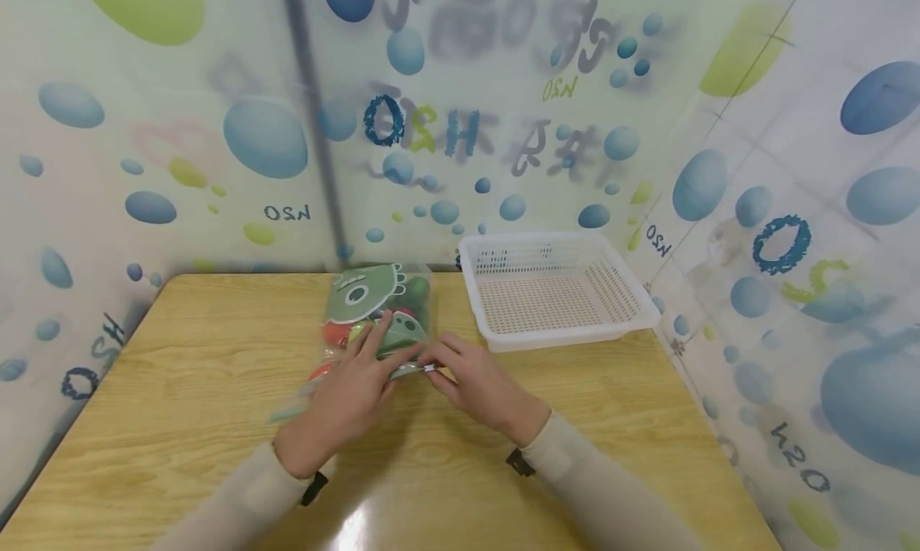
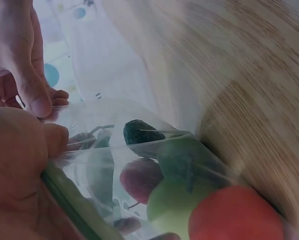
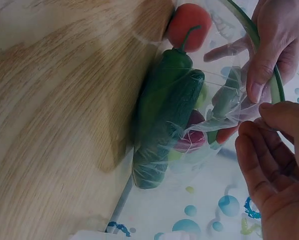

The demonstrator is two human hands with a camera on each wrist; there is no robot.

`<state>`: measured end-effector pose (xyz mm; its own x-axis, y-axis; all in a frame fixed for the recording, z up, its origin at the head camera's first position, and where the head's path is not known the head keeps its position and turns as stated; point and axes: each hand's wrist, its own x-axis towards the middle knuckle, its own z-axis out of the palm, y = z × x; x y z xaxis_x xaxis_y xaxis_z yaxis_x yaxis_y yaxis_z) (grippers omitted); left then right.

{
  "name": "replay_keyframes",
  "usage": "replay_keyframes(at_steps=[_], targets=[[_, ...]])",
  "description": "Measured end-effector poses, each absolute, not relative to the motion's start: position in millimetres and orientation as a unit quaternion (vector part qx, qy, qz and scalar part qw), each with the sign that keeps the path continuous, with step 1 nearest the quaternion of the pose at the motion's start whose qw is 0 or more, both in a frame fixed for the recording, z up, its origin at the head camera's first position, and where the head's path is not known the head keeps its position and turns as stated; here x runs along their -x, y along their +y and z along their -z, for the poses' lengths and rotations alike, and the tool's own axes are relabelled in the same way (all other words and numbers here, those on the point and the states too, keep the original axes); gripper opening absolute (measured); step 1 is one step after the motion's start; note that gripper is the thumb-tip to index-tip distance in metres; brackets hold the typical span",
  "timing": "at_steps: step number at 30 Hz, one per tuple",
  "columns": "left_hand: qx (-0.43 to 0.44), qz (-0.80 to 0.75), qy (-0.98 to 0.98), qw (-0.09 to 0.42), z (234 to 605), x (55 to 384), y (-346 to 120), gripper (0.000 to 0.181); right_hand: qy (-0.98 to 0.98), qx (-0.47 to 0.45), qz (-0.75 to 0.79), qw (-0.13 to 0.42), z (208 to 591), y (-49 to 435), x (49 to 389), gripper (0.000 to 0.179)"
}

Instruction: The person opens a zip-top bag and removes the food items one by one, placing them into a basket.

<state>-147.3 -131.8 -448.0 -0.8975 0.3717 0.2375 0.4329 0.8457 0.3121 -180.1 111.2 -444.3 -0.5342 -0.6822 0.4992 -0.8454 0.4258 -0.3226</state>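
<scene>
A clear zip bag (image 1: 366, 283) with a green cartoon print lies on the table and bulges with produce. My left hand (image 1: 352, 383) grips its green-trimmed edge, fingers spread over the printed side. At the near right corner of that edge, my right hand (image 1: 481, 387) pinches the bag between thumb and fingers, by a small white piece. Through the plastic, the right wrist view shows a long green pepper (image 3: 165, 75), a dark cucumber (image 3: 186, 102) and a tomato-like red ball (image 3: 188, 25). A green round fruit (image 2: 174, 202) appears in the left wrist view.
A white perforated plastic basket (image 1: 489, 327) stands at the back right of the wooden table (image 1: 180, 359), beside the bag. Behind the table and along its right side hang curtains (image 1: 446, 176) printed with blue and green bubbles.
</scene>
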Motion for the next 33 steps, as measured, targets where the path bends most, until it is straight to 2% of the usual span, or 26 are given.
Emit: replay_keyframes(at_steps=[10, 19, 26, 29, 33], targets=[[0.216, 0.199, -0.948, 0.122, 446.1, 144.5, -126.2, 0.053, -0.831, -0.45, -0.284, 0.162, 442.2, 117.2, 178.6, 0.022], [0.226, 0.266, -0.908, 0.231, 440.8, 139.1, -120.8, 0.031, -0.829, -0.434, -0.313, 0.16, 443.4, 113.5, 181.4, 0.034], [0.27, 0.261, -0.88, 0.291, 441.8, 140.1, -110.7, 0.025, -0.832, -0.416, -0.339, 0.139, 440.8, 111.2, 181.9, 0.049], [0.275, 0.261, -0.875, 0.3, 443.8, 140.7, -108.7, 0.02, -0.831, -0.416, -0.344, 0.135, 440.8, 110.2, 181.9, 0.047], [0.265, 0.259, -0.878, 0.303, 444.4, 140.2, -110.5, 0.02, -0.832, -0.417, -0.342, 0.129, 440.3, 108.1, 182.6, 0.035]])
